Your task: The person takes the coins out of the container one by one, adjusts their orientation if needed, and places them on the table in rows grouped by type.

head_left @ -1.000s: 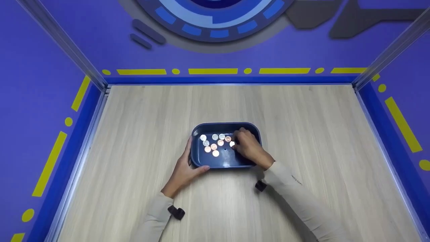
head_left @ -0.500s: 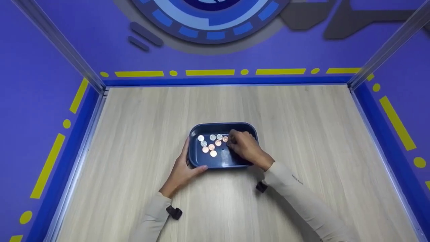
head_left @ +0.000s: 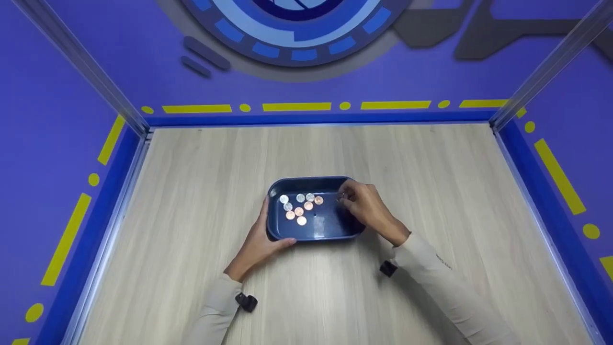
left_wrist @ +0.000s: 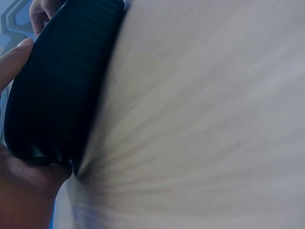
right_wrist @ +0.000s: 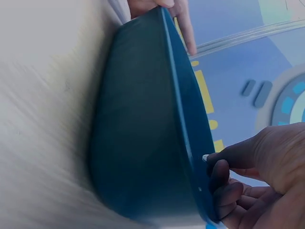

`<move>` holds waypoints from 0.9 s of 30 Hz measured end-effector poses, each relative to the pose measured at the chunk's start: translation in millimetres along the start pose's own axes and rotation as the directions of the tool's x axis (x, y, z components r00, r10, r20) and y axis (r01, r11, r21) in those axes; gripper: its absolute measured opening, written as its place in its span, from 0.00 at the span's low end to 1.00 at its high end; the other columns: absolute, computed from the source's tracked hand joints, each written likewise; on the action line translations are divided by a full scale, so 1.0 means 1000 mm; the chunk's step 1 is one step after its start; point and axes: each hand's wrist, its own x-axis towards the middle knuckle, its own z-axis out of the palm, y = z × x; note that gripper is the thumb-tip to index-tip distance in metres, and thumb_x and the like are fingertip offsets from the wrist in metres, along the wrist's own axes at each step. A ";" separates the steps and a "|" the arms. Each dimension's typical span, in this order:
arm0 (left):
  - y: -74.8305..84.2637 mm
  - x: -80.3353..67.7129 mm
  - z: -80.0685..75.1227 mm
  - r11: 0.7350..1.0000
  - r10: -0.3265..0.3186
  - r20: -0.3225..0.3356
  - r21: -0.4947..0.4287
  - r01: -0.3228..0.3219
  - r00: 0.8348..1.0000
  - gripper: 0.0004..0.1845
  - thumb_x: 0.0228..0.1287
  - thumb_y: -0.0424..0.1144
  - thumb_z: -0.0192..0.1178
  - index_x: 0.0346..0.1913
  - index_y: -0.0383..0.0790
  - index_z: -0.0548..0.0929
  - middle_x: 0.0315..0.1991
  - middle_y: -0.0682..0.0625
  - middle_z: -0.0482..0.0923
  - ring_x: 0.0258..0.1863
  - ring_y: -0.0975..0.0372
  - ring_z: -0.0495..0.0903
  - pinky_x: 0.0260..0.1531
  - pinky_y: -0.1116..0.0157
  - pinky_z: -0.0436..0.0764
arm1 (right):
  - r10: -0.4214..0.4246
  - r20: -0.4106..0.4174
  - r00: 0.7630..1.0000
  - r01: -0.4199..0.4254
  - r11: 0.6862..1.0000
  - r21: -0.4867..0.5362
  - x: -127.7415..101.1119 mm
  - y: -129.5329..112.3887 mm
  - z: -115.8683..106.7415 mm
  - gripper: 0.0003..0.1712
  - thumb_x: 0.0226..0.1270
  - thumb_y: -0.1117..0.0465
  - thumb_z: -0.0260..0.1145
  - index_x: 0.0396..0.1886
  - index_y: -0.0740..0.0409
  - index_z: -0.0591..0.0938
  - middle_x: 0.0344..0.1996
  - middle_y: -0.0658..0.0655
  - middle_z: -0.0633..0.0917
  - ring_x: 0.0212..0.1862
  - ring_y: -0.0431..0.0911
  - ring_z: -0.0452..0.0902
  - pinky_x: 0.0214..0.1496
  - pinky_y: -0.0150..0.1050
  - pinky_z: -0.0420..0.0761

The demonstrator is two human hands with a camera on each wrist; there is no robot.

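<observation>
Nearest the person, the left hand [head_left: 258, 242] cups the tray's [head_left: 306, 234] left end, thumb along the near rim and fingers up the left side, bracing it on the wooden table [head_left: 431, 191]; the left wrist view shows that grip against the tray's dark outer wall [left_wrist: 62, 86]. A firm but light hold there should be enough to keep the tray from sliding. At the tray's right end, the right hand [head_left: 368, 208] hovers over the rim with fingertips [head_left: 343, 196] pinched together on something small, apparently a coin, though it is too tiny to confirm; in the right wrist view a pale speck [right_wrist: 205, 157] sits at the fingertips just above the tray's rim [right_wrist: 183, 124]. Judging from this, a clean lift calls for keeping the pinch tight and rising straight up, clear of the wall. Inside the tray, toward its left half, lie the coins [head_left: 299, 208], silver and copper, clustered and some touching; none lies under the right hand. Beyond the tray the table runs to a purple back wall [head_left: 306, 91] with yellow dashes. Nothing stands between the hands and the tray.
</observation>
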 end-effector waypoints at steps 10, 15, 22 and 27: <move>-0.003 -0.003 0.002 1.000 -0.025 -0.012 0.013 0.025 1.000 0.75 0.57 0.46 0.87 0.91 0.36 0.38 0.89 0.33 0.44 0.87 0.41 0.50 0.85 0.42 0.50 | 0.023 -0.068 0.997 -0.024 0.999 -0.021 -0.012 0.014 -0.020 0.08 0.65 0.76 0.75 0.39 0.63 0.87 0.31 0.55 0.91 0.34 0.46 0.85 0.38 0.35 0.82; -0.002 -0.006 -0.001 0.999 -0.040 -0.022 0.016 0.040 0.999 0.75 0.57 0.47 0.87 0.91 0.37 0.38 0.89 0.33 0.44 0.87 0.40 0.49 0.85 0.42 0.49 | 0.033 -0.102 0.994 -0.035 0.999 -0.017 -0.017 0.019 -0.029 0.08 0.65 0.76 0.75 0.40 0.64 0.88 0.31 0.55 0.92 0.33 0.46 0.86 0.37 0.32 0.81; -0.002 -0.006 0.000 0.998 -0.059 -0.022 0.001 0.059 0.998 0.75 0.56 0.49 0.87 0.91 0.41 0.38 0.89 0.34 0.44 0.87 0.40 0.49 0.85 0.42 0.49 | 0.036 -0.125 0.991 -0.039 0.999 -0.026 -0.024 0.028 -0.042 0.06 0.67 0.76 0.74 0.40 0.64 0.88 0.32 0.57 0.92 0.33 0.47 0.86 0.37 0.31 0.80; -0.002 -0.005 0.001 0.998 -0.060 -0.021 0.022 0.060 0.998 0.75 0.57 0.49 0.87 0.92 0.41 0.39 0.89 0.36 0.45 0.87 0.42 0.50 0.85 0.43 0.50 | 0.052 -0.129 0.990 -0.058 0.997 -0.042 -0.031 0.037 -0.048 0.06 0.68 0.74 0.75 0.40 0.64 0.88 0.34 0.57 0.92 0.33 0.47 0.86 0.37 0.32 0.81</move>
